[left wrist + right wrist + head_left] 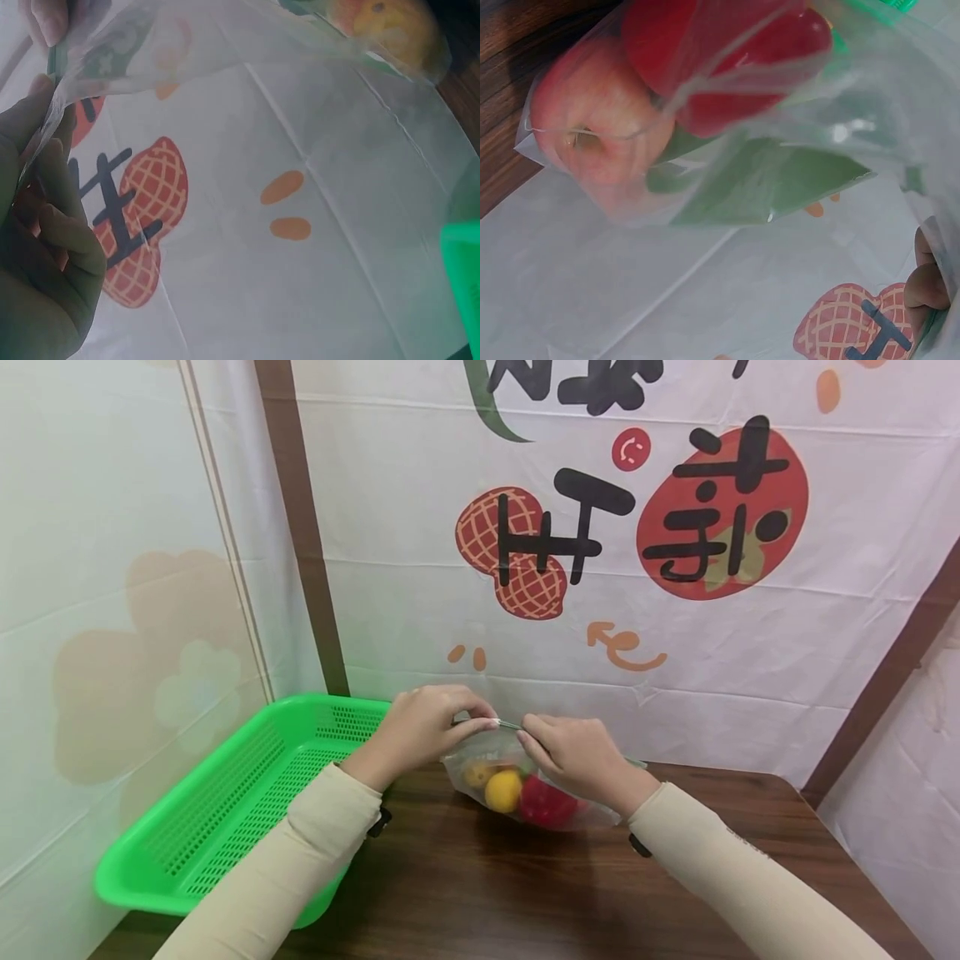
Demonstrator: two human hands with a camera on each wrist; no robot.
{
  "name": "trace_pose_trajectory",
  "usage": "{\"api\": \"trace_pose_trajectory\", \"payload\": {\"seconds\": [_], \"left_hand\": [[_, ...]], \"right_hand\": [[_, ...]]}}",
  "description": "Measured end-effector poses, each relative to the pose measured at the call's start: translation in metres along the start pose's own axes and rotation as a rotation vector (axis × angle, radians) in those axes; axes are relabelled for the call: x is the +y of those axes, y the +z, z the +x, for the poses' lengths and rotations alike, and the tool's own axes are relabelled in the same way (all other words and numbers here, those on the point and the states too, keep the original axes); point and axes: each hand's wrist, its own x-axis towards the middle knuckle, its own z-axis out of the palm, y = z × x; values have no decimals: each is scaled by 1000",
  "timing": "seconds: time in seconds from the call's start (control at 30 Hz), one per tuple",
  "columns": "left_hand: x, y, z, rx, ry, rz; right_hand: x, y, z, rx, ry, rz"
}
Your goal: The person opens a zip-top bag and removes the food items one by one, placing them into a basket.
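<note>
Head view: the clear bag [491, 750] is at the far side of the dark wood table [465, 893], right of the green basket [225, 793]. Whether its base touches the table cannot be told.

Finger state. Left hand [431, 718]: thumb and forefinger pinch the bag's top edge. Right hand [573, 752]: thumb and bent fingers pinch the green strip [510, 724] along that edge, just right of the left hand.

Handling (judged). The film appears thin, limp and slippery; the strip is probably the stiffer part. The load, including a yellow fruit [503, 791] and a glossy red piece [549, 802], should make the bag moderately heavy and bottom-weighted. The apple could bruise if dropped. Grip the top edge at two points; support the base when lifting.

View differences. Right wrist view: shows the apple [600, 112] beside the red piece and a green printed panel on the film; neither is distinct in the head view. Left wrist view: shows the pinched edge close up, with the remaining left fingers curled below it.
</note>
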Motion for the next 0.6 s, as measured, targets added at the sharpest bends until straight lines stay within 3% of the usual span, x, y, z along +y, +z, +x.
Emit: {"api": "trace_pose_trajectory", "payload": {"seconds": [0.6], "left_hand": [[-14, -14, -19, 1, -52, 30]], "right_hand": [[-1, -3, 0, -22, 20, 56]]}}
